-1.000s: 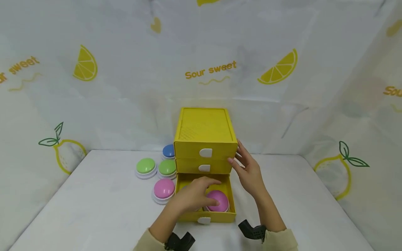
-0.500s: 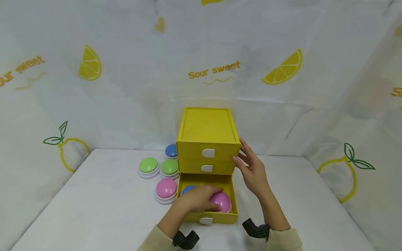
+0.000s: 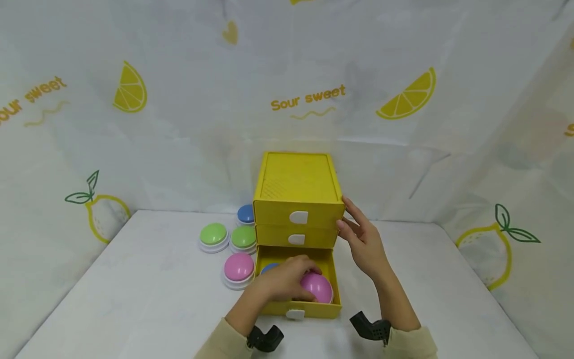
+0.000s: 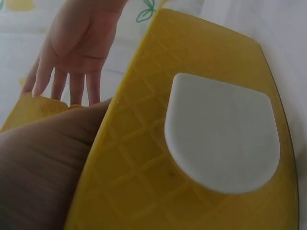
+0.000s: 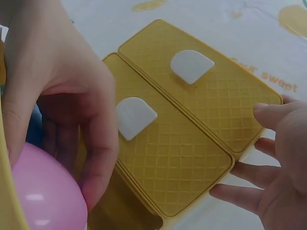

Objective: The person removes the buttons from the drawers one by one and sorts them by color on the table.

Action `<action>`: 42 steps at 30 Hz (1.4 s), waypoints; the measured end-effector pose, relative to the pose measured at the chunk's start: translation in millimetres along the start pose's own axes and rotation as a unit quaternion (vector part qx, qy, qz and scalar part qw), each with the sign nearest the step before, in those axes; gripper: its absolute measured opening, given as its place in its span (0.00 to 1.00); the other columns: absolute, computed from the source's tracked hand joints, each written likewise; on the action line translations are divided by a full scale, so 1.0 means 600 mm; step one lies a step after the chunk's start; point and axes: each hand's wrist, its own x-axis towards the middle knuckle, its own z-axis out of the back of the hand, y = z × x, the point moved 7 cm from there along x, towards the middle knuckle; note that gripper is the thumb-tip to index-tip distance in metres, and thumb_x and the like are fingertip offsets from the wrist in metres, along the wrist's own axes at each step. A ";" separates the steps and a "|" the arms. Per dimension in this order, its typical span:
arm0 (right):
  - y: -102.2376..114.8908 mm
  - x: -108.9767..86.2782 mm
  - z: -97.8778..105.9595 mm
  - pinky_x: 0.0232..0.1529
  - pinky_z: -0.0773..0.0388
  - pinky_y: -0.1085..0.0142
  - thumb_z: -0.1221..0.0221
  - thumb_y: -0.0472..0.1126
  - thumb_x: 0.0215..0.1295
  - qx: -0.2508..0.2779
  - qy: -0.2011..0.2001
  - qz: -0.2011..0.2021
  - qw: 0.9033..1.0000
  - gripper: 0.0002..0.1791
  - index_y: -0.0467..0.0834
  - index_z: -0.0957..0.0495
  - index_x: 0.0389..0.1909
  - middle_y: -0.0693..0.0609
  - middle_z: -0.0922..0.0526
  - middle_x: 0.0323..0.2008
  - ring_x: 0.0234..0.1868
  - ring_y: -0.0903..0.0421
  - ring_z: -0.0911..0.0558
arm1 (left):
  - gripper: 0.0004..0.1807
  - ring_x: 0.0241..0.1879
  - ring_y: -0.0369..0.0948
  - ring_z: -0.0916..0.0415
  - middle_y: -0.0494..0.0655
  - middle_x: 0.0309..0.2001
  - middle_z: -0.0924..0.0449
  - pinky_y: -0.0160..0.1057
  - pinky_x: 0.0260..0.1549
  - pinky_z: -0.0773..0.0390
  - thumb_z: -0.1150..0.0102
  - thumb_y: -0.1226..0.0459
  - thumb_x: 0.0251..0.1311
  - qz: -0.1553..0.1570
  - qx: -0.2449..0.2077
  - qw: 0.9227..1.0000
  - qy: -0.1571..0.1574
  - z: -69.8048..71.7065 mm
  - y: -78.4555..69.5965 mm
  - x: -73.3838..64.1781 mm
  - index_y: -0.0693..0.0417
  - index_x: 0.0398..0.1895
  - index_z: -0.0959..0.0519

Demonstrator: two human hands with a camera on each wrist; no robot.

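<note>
In the head view a yellow drawer box (image 3: pixel 298 177) stands with its bottom drawer (image 3: pixel 325 311) pulled out. Inside that drawer, my left hand (image 3: pixel 289 279) grips a pink dome button (image 3: pixel 318 286), thumb on the near side and curled fingers on the far side. A blue dome button (image 3: pixel 269 268) is partly hidden behind this hand. My right hand (image 3: pixel 365 247) rests on the box's right side, its thumb at the front edge. The right wrist view shows the right fingers (image 5: pixel 237 195) nearly straight along the side, and the pink dome filling the left hand's grasp.
Left of the box on the white table (image 3: pixel 134 299) sit two green dome buttons (image 3: pixel 213 234), another pink one (image 3: pixel 238 267) and a blue one (image 3: pixel 245 213). A white fabric backdrop with lemon prints (image 3: pixel 130 87) hangs behind. White tabs (image 3: pixel 298 217) mark the drawer fronts.
My left hand's fingers have come down and closed around the pink dome button. The right hand stays against the box, and the head view has shifted slightly.
</note>
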 end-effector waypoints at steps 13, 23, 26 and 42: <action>0.002 0.013 0.004 0.44 0.13 0.57 0.44 0.42 0.75 -0.052 -0.055 0.000 0.997 0.31 0.60 0.37 0.76 0.44 0.29 0.72 0.57 0.40 0.15 | 0.23 0.45 0.28 0.24 0.32 0.46 0.17 0.30 0.48 0.20 0.24 0.50 0.52 -0.004 -0.046 0.999 -0.008 0.006 0.011 0.001 0.40 0.50 0.19; 0.001 0.013 -0.005 0.54 0.18 0.47 0.41 0.44 0.74 -0.039 -0.031 -0.023 0.999 0.36 0.63 0.42 0.78 0.45 0.33 0.75 0.64 0.36 0.21 | 0.19 0.49 0.30 0.26 0.34 0.51 0.19 0.28 0.48 0.20 0.26 0.54 0.55 -0.014 -0.109 0.994 -0.023 0.007 0.005 0.001 0.40 0.51 0.17; 0.001 0.010 -0.002 0.54 0.18 0.45 0.40 0.44 0.73 -0.044 -0.034 -0.027 0.998 0.36 0.63 0.42 0.78 0.45 0.33 0.75 0.64 0.37 0.21 | 0.19 0.50 0.30 0.26 0.33 0.51 0.18 0.30 0.51 0.21 0.25 0.55 0.54 -0.012 -0.115 0.992 -0.042 0.010 0.002 -0.003 0.39 0.50 0.16; 0.001 0.009 -0.003 0.52 0.17 0.47 0.41 0.44 0.73 -0.058 -0.036 -0.020 0.997 0.36 0.63 0.43 0.78 0.49 0.37 0.78 0.65 0.35 0.22 | 0.22 0.57 0.39 0.26 0.36 0.56 0.20 0.40 0.55 0.21 0.21 0.58 0.49 0.006 -0.226 0.955 -0.193 0.107 0.019 -0.098 0.40 0.50 0.15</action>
